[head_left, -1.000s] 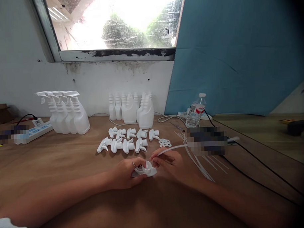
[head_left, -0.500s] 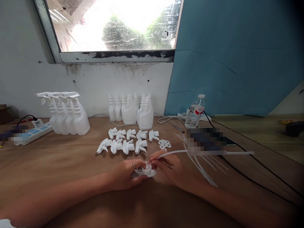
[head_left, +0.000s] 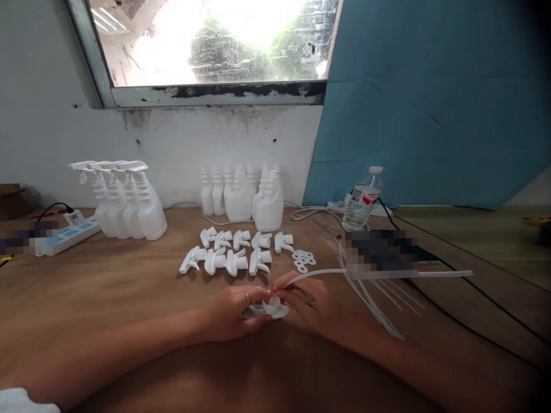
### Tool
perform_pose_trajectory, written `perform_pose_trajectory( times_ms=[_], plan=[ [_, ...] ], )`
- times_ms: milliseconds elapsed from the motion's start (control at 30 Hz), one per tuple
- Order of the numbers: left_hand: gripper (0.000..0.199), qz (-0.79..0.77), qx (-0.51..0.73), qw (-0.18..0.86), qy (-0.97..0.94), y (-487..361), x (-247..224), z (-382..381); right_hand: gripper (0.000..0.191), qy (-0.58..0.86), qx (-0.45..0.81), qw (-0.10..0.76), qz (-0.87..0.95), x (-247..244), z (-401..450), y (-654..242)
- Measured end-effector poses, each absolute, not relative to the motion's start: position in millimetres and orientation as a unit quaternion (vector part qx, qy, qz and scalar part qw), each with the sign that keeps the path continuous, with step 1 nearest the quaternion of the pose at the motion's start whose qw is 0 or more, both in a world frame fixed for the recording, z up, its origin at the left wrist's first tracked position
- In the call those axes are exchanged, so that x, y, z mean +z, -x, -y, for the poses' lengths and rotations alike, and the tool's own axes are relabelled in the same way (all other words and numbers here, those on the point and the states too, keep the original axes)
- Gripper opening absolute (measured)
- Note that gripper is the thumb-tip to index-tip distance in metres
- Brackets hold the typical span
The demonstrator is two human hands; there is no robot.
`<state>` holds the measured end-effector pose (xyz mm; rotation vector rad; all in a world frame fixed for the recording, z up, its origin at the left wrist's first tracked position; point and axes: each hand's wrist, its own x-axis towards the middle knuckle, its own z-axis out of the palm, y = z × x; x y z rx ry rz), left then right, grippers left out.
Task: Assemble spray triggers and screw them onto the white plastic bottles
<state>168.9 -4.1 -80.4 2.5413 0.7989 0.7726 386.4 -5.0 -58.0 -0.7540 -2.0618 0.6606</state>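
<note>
My left hand (head_left: 229,315) is closed on a white trigger spray head (head_left: 277,310), which lies on its side close to the table top. My right hand (head_left: 314,300) pinches a thin white plastic tube (head_left: 323,271) near its left end. That end meets the spray head's neck; the fingertips hide whether it is inside. From my fingers the tube arches away to the right, passing behind a blurred patch. Beyond my hands lie several more spray heads (head_left: 236,263) in two rows, with small white ring washers (head_left: 301,264) at their right.
Capped spray bottles (head_left: 151,214) stand at left, near a power strip (head_left: 77,232). Several headless bottles (head_left: 269,210) are by the wall. Loose tubes (head_left: 373,308), a water bottle (head_left: 359,206) and black cables (head_left: 460,320) are on the right.
The whole view has shifted slightly. My hands keep nearly the same grip, with the tube's end still at the spray head's neck.
</note>
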Motion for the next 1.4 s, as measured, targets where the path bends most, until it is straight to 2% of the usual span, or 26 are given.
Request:
perform_pose_trajectory(
  times_ms=[300,967,1400],
  plan=[
    [0.026,-0.285,0.267,0.202,-0.898,-167,-81,4,0.017,0.271,0.250,0.383,0.847,-56,6,-390],
    [0.021,-0.296,0.253,0.197,-0.900,-169,-80,3,0.015,0.277,0.288,0.407,0.821,-59,5,-388],
    [0.018,-0.292,0.269,0.175,-0.901,-168,-80,4,0.017,0.288,0.264,0.348,0.852,-46,1,-388]
  ],
)
